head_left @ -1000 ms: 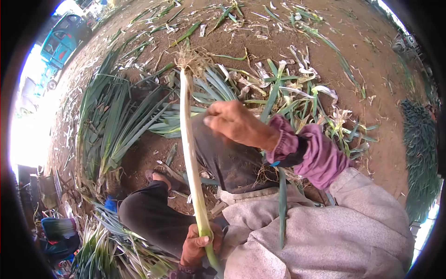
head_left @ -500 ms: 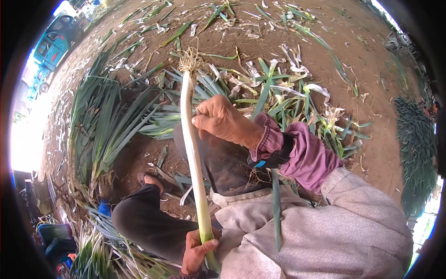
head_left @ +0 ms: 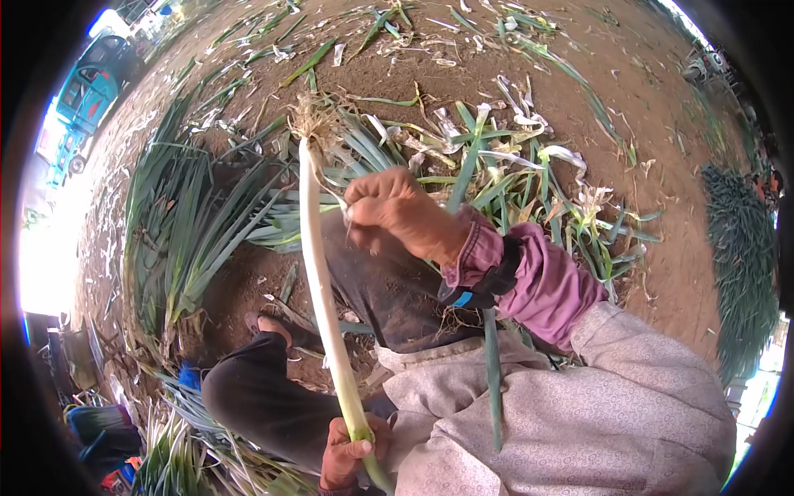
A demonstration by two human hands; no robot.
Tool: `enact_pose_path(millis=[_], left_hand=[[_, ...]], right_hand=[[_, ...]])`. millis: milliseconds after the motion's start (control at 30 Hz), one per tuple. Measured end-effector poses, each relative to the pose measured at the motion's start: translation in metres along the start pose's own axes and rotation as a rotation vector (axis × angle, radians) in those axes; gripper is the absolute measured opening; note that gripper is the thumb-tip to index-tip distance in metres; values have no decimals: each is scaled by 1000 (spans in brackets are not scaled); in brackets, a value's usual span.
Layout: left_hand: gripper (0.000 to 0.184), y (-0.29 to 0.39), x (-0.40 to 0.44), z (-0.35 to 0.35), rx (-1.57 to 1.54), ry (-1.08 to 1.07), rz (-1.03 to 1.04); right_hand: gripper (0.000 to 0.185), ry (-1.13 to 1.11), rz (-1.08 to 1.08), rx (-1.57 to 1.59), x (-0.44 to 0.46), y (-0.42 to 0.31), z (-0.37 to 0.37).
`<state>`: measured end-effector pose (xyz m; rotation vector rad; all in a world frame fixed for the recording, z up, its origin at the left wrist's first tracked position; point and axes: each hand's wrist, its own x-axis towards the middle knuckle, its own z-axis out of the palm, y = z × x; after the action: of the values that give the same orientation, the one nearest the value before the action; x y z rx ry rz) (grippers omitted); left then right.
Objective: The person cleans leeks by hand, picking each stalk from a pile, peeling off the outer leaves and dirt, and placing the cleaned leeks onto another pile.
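Note:
A long leek (head_left: 324, 289) with a white shank stands slantwise before me, its bushy roots (head_left: 311, 122) at the top. My left hand (head_left: 351, 450) is wrapped round its green lower end, close to my lap. Beside the upper shank, my right hand (head_left: 395, 211) is closed in a pinch, apart from the shank. Its fingertips hold a thin pale strip of leek skin (head_left: 337, 197) that runs up toward the root end. The right hand's lower fingers are slightly blurred.
Leafy leeks (head_left: 178, 215) lie in a heap at left, and peeled-off leaves (head_left: 504, 178) litter the soil ahead. White-stemmed leeks (head_left: 169, 463) lie at lower left. A green pile (head_left: 736, 264) is at far right, a blue vehicle (head_left: 87, 95) at far upper left.
The leek's root end has tilted to the left, away from my right hand. A thin strip now stretches between the leek and my right fingertips. My left hand keeps its grip.

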<state>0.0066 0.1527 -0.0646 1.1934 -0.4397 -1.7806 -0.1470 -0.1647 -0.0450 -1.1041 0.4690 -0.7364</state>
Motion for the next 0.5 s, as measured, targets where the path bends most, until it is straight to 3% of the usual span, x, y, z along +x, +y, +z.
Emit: enact_pose_path(millis=[133, 267, 333, 467, 500], left_hand=[[39, 1, -2, -12, -77, -76, -54], [38, 9, -9, -10, 130, -20, -139], [38, 13, -16, -11, 234, 4, -195], [48, 10, -17, -12, 227, 67, -349], [47, 6, -18, -5, 102, 55, -154]], right_hand=[[11, -146, 10, 728, 13, -4, -18], [19, -120, -267, 766, 34, -30, -29], [15, 119, -365, 745, 47, -48, -52], [11, 177, -478, 697, 52, -68, -88], [13, 199, -478, 656, 51, -69, -88]])
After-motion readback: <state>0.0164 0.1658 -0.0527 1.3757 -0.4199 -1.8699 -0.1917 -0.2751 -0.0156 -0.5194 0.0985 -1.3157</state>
